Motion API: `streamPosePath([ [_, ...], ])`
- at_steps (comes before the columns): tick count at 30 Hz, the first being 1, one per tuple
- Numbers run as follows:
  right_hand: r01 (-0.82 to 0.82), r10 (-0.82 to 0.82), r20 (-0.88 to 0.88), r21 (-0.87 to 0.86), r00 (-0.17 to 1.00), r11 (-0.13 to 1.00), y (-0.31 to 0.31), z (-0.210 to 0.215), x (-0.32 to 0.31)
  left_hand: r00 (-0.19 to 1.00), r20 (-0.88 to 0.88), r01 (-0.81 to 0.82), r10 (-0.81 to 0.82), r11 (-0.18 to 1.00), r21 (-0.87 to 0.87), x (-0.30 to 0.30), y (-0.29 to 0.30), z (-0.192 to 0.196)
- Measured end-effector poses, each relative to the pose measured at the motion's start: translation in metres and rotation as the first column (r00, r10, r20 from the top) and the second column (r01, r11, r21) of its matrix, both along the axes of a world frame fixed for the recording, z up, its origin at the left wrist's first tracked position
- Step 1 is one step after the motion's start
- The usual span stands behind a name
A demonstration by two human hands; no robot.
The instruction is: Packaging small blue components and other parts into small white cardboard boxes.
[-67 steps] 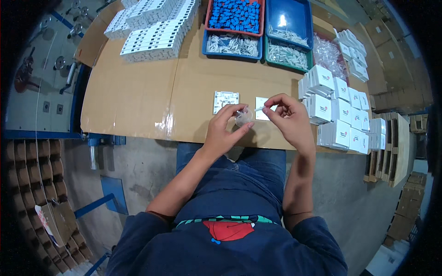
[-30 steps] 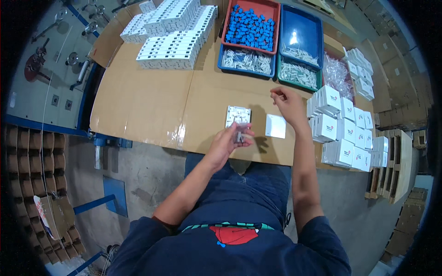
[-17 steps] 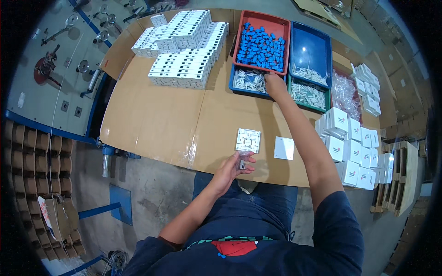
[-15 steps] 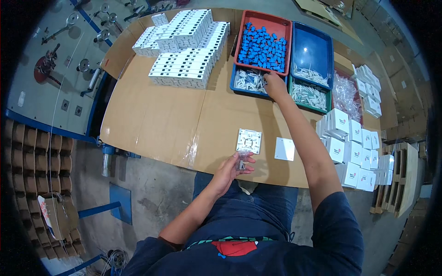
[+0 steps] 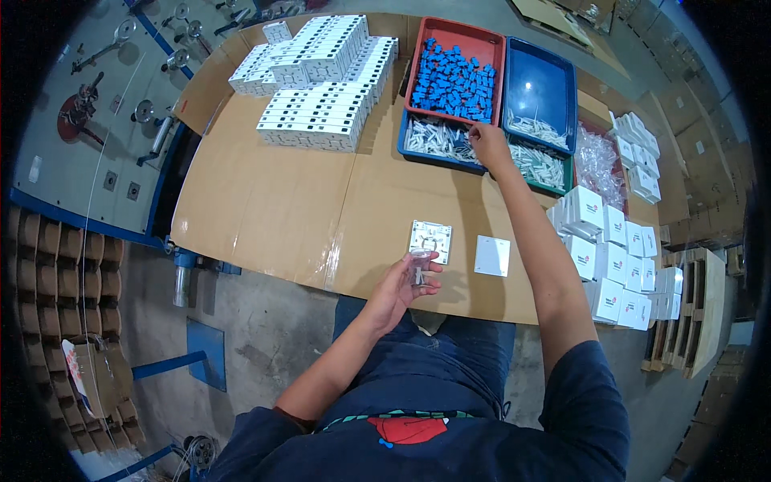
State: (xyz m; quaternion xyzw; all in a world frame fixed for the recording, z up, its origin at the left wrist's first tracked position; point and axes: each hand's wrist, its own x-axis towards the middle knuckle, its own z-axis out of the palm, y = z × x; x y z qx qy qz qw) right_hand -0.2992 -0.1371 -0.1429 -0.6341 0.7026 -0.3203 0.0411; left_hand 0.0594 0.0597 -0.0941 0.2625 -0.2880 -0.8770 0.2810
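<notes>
My left hand [image 5: 396,289] is closed round a small clear plastic bag [image 5: 419,267] with a few small white pieces in it. Just beyond the bag lies a square white moulded plate [image 5: 430,239] with cut-outs. To its right is a flat, plain white square plate [image 5: 491,255]. My right arm is stretched out far across the table. At its end my right hand [image 5: 488,147] has its fingers drawn together at the right end of a blue tray [image 5: 440,159] of small white plugs. Whatever its fingertips hold, if anything, is hidden.
A red tray [image 5: 414,80] of blue clips overlaps the plug tray. A second blue tray [image 5: 538,72] and a green tray [image 5: 567,178] hold slender white pieces. Stacked white plates [image 5: 313,120] stand far left, white boxes [image 5: 610,265] at right, beside clear bags [image 5: 600,165].
My right hand has moved a little to the right and lifted slightly from among the plugs. The left hand with the bag has risen slightly toward the moulded plate.
</notes>
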Motion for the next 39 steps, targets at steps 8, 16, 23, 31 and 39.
streamPosePath([
  [8,0.064,-0.058,0.089,-0.058,0.994,0.996,0.018,0.006,-0.014,1.0,-0.025,-0.007,0.007,1.0,0.004,-0.001,0.002,0.006],
  [16,-0.204,0.141,0.472,0.084,0.87,0.975,0.125,0.093,0.082,0.993,-0.108,-0.05,0.056,0.997,0.056,0.003,-0.005,0.0],
  [23,-0.336,0.261,0.496,0.066,0.828,0.94,0.21,0.131,0.14,0.995,-0.094,0.026,-0.025,1.0,0.003,-0.006,-0.003,-0.001],
  [31,-0.367,0.285,0.46,0.099,0.841,0.925,0.224,0.139,0.152,0.993,-0.114,0.031,-0.035,0.999,-0.036,-0.01,0.007,0.011],
  [39,-0.416,0.331,0.436,0.114,0.837,0.902,0.223,0.14,0.171,0.984,-0.178,0.026,-0.023,1.0,0.015,-0.004,0.003,0.009],
])
